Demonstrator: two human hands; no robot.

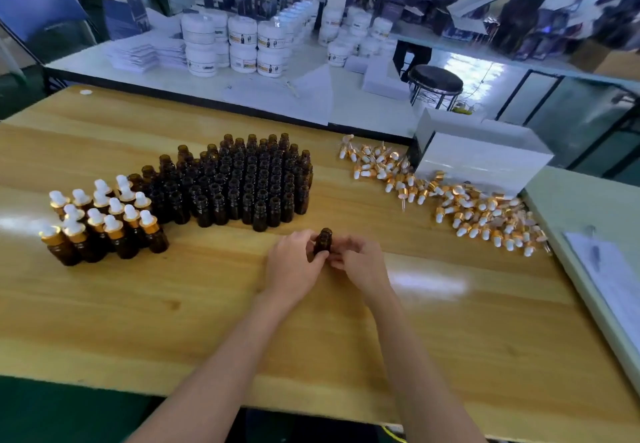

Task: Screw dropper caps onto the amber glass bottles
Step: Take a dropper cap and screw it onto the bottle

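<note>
At left, capped amber glass bottles (104, 224) with white bulbs stand apart from the block of open-necked amber bottles (235, 183), probably to separate finished work. Lower centre, the left hand (294, 264) grips one uncapped bottle (322, 240) upright; the right hand (362, 264) curls beside it, and I cannot tell its grip. Loose gold-collared dropper caps (467, 207) lie heaped at right, within reach
</note>
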